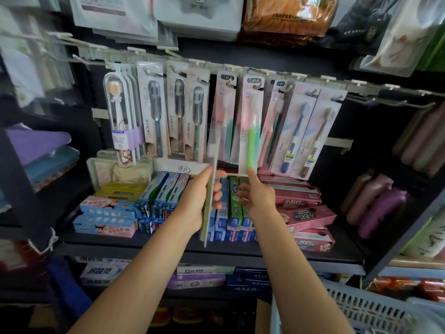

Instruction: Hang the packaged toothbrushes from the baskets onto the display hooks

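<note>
My left hand [201,198] grips a packaged toothbrush [212,165] seen edge-on, its top reaching up toward the row of hanging packs. My right hand [256,192] has its index finger raised, touching the bottom of a green toothbrush pack [251,131] that hangs on a display hook [256,87]; the other fingers are loosely spread. Several more toothbrush packs hang along the white hook rail [277,75]. Empty hooks [395,102] stick out at the right end of the rail. A white basket [361,307] shows at the bottom right.
Toothpaste boxes [154,196] fill the dark shelf [240,254] under the hooks, with red boxes [305,213] to the right. Bottles [378,201] lie on the right side. Bagged goods [286,18] hang above. More empty hooks [60,39] are at the upper left.
</note>
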`<move>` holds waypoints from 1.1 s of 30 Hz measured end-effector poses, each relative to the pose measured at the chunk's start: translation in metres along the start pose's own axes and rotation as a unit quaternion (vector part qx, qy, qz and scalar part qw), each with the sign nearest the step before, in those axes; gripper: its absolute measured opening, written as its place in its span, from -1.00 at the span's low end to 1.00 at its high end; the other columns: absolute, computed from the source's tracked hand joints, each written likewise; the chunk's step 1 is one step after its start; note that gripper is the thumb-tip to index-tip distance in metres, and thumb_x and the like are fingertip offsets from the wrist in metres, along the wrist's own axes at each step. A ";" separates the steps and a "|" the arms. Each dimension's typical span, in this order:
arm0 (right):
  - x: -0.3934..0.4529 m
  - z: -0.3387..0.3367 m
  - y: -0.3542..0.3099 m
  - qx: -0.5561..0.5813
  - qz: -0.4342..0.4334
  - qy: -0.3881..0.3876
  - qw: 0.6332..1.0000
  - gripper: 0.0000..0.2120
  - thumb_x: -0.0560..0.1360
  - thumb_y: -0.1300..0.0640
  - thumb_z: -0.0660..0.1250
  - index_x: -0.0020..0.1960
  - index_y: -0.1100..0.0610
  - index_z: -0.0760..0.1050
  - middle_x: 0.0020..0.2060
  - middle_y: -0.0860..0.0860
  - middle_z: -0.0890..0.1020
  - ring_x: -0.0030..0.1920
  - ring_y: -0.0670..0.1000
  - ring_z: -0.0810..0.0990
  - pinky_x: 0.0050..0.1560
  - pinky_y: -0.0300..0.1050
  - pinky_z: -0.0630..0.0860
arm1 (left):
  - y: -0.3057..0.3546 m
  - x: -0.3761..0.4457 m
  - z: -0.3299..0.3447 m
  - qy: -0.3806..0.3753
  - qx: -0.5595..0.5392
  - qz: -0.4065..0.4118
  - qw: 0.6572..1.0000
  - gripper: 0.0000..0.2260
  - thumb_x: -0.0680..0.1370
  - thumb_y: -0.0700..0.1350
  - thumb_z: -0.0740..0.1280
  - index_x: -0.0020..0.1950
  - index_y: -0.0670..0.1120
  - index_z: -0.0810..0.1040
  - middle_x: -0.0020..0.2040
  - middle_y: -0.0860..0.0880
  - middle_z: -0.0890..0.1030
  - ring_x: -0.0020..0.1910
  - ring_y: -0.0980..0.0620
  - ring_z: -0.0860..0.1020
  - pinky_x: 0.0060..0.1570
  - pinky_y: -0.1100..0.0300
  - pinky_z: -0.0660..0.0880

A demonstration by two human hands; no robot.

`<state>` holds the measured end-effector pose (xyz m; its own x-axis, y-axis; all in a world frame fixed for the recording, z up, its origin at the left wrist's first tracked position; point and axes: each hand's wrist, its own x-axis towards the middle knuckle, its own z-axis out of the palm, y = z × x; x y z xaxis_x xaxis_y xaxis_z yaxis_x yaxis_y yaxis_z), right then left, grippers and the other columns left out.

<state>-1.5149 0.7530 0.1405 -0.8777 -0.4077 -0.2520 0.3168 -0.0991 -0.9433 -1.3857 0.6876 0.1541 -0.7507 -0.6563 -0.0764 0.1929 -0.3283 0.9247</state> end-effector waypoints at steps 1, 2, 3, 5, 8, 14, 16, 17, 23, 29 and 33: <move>-0.001 -0.002 0.001 -0.009 0.006 -0.007 1.000 -0.65 0.56 -0.10 0.42 -0.02 0.21 0.55 -0.22 0.09 0.63 -0.44 -0.03 0.53 -0.39 -0.14 0.45 | -0.001 -0.001 0.000 0.015 0.034 0.008 0.999 -0.69 0.63 0.12 0.28 0.11 -0.12 0.55 -0.28 0.02 0.50 -0.31 0.07 0.47 -0.28 0.16 0.41; -0.005 -0.005 0.003 -0.018 0.006 -0.024 1.000 -0.65 0.56 -0.10 0.42 0.01 0.21 0.54 -0.22 0.10 0.62 -0.44 -0.04 0.53 -0.38 -0.14 0.45 | -0.002 -0.001 0.000 0.027 0.062 0.021 0.997 -0.74 0.62 0.10 0.32 0.09 -0.09 0.56 -0.23 0.03 0.55 -0.25 0.06 0.52 -0.22 0.14 0.42; -0.010 -0.008 0.007 -0.023 0.001 -0.050 0.999 -0.65 0.57 -0.10 0.41 0.06 0.21 0.53 -0.21 0.09 0.62 -0.43 -0.04 0.53 -0.36 -0.14 0.47 | -0.004 -0.001 0.000 0.036 0.077 0.038 0.996 -0.79 0.61 0.06 0.34 0.07 -0.07 0.58 -0.19 0.03 0.59 -0.19 0.04 0.56 -0.16 0.11 0.45; -0.026 -0.016 0.013 -0.032 -0.024 -0.112 0.993 -0.63 0.60 -0.12 0.35 0.12 0.20 0.53 -0.20 0.09 0.63 -0.35 -0.02 0.59 -0.30 -0.13 0.54 | -0.007 0.001 0.001 0.054 0.081 0.074 0.992 -0.88 0.61 -0.05 0.37 0.05 -0.08 0.60 -0.12 0.00 0.65 -0.06 -0.03 0.60 0.01 0.02 0.52; -0.045 -0.031 0.023 -0.101 -0.084 -0.206 0.970 -0.62 0.61 -0.16 0.30 0.08 0.17 0.61 -0.11 0.09 0.70 -0.09 0.05 0.67 -0.01 -0.03 0.62 | -0.008 0.006 0.005 0.077 0.065 0.107 0.989 -0.94 0.56 -0.14 0.43 -0.06 -0.11 0.63 -0.10 -0.07 0.67 -0.01 -0.09 0.61 0.24 -0.16 0.49; -0.056 -0.057 0.015 -0.119 -0.181 -0.205 0.955 -0.86 0.60 0.16 0.38 0.10 0.20 0.62 -0.09 0.09 0.70 -0.10 0.01 0.64 0.04 0.07 0.56 | -0.007 0.004 0.032 0.052 0.074 0.119 0.989 -0.86 0.48 -0.02 0.53 -0.08 -0.08 0.72 -0.05 -0.12 0.73 0.05 -0.18 0.67 0.24 -0.21 0.54; -0.057 -0.066 0.005 -0.099 -0.212 -0.170 0.957 -0.87 0.61 0.13 0.36 0.11 0.14 0.63 -0.10 0.06 0.70 -0.11 0.01 0.62 -0.02 0.00 0.54 | -0.007 0.003 0.044 0.033 0.096 0.119 0.988 -0.95 0.50 -0.06 0.51 -0.11 -0.02 0.72 -0.11 -0.03 0.74 0.00 -0.09 0.69 0.20 -0.12 0.58; -0.057 -0.070 0.000 -0.085 -0.225 -0.156 0.958 -0.87 0.62 0.13 0.35 0.11 0.13 0.63 -0.10 0.05 0.70 -0.12 0.00 0.63 -0.05 -0.04 0.56 | -0.007 0.003 0.049 0.022 0.109 0.119 0.987 -0.98 0.50 -0.08 0.51 -0.10 0.01 0.71 -0.14 0.01 0.74 -0.04 -0.03 0.69 0.17 -0.07 0.59; -0.053 -0.090 -0.031 -0.082 -0.286 -0.105 0.949 -0.87 0.65 0.07 0.31 0.14 0.04 0.60 -0.17 -0.02 0.69 -0.23 -0.10 0.64 -0.28 -0.17 0.59 | -0.002 0.006 0.085 -0.013 0.117 0.132 0.984 -0.94 0.55 -0.16 0.46 0.00 -0.09 0.71 -0.18 -0.09 0.73 -0.26 0.06 0.65 -0.20 0.19 0.59; -0.043 -0.103 -0.068 -0.151 -0.350 -0.085 0.920 -0.85 0.64 0.08 0.32 0.17 0.03 0.61 -0.20 -0.08 0.69 -0.28 -0.16 0.63 -0.31 -0.23 0.55 | 0.003 0.007 0.112 -0.014 0.111 0.142 0.984 -0.91 0.58 -0.12 0.43 0.04 -0.07 0.69 -0.12 -0.12 0.74 -0.27 -0.01 0.66 -0.20 0.11 0.55; -0.030 -0.108 -0.079 -0.179 -0.365 -0.049 0.912 -0.84 0.62 0.02 0.35 0.17 0.01 0.62 -0.16 -0.02 0.70 -0.18 -0.01 0.67 -0.20 -0.06 0.59 | 0.007 0.011 0.124 -0.019 0.112 0.150 0.982 -0.93 0.59 -0.10 0.42 0.03 -0.04 0.69 -0.16 -0.05 0.74 -0.30 0.03 0.66 -0.28 0.21 0.55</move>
<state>-1.5526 0.8712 0.1988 -0.7662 -0.4319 0.4758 -0.4923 -0.0812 -0.8666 -1.4715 0.7626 0.2059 -0.7052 -0.6736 0.2214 0.2679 0.0360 0.9628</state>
